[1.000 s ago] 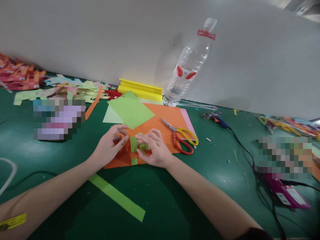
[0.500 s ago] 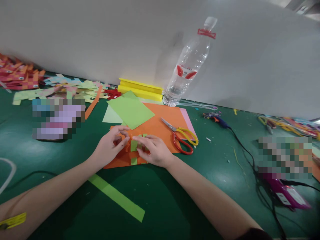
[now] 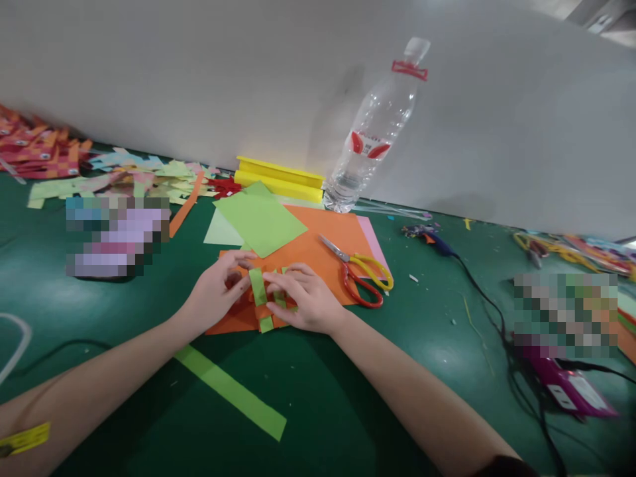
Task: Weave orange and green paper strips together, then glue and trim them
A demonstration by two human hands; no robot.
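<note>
A small piece of woven orange and green paper strips [image 3: 258,287] lies between my hands, above the orange sheet. My left hand [image 3: 214,291] has its fingers curled, with thumb and fingertips at the piece's left edge. From the other side, my right hand [image 3: 312,299] grips the woven strips, its index finger and thumb reaching over them and covering part of the right side. Scissors [image 3: 355,271] with one red and one yellow handle rest partly open on the orange sheet [image 3: 318,228], right of my right hand. A loose green paper strip [image 3: 233,391] lies in front of my forearms.
Behind are a green sheet [image 3: 261,218], a yellow folded strip [image 3: 279,179] and a plastic bottle [image 3: 372,126] by the wall. Paper scraps [image 3: 144,172] lie far left. A corded blue tool [image 3: 440,244] and a purple device [image 3: 571,384] are on the right.
The woven piece has turned slightly, and its front green strip has shifted left and tilts. A second green strip shows more beside my right fingers. Both hands stay nearly in place.
</note>
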